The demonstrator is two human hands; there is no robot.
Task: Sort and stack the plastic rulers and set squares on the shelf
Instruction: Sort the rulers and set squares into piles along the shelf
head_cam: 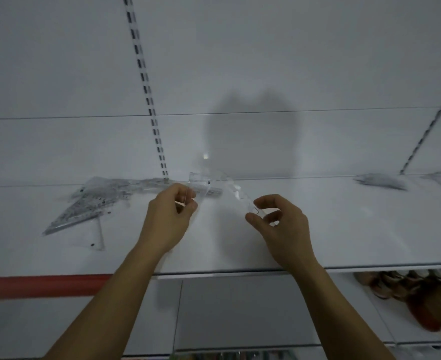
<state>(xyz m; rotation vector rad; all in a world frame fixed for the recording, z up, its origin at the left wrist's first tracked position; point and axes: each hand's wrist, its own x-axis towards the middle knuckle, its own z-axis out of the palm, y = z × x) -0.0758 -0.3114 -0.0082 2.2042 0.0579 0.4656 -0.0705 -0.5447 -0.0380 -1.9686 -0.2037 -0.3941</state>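
Left hand [171,213] pinches one clear ruler [201,185]; right hand [279,222] pinches another clear ruler [240,194], long axis slanting from the fingers up-left toward the back panel [266,61].

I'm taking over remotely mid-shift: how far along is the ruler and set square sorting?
Done: set squares are partly gathered in a loose pile on the shelf, not squared up. In hand: the left hand and right hand each pinch an end of a clear plastic piece. Left: a stray set square in front of the pile and blurred pieces far right.
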